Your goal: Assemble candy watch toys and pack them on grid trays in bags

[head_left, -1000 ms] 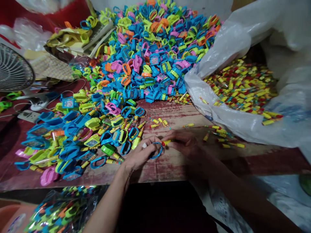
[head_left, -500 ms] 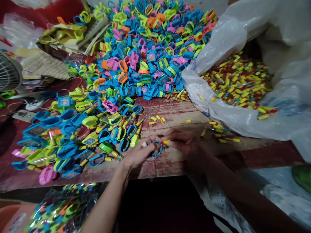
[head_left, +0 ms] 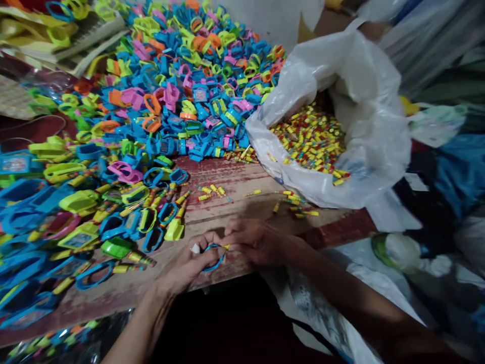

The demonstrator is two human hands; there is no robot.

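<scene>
Just above the table's front edge, my left hand [head_left: 191, 263] is closed on a blue toy watch [head_left: 221, 263], whose looped strap sticks out past the fingers. A white wrap covers one fingertip. My right hand [head_left: 255, 242] meets it from the right, pinching a small yellow tube [head_left: 227, 247] against the watch's strap. Most of that tube is hidden by fingers, so I cannot tell how far it goes into the strap. Left of my hands lie a yellow-green watch [head_left: 174, 229] and a green watch [head_left: 116, 247] with tubes attached.
A big heap of colourful toy watches [head_left: 197, 96] covers the back of the worn red table [head_left: 212, 217]. At the right, a white plastic bag [head_left: 375, 126] holds many small tubes [head_left: 314, 139]. Loose tubes [head_left: 214, 190] lie before the heap. Papers [head_left: 87, 45] sit at the back left.
My view has swung to the right, so everything appears further left. Both hands stay together at the blue watch; less of the yellow tube shows between my fingers now.
</scene>
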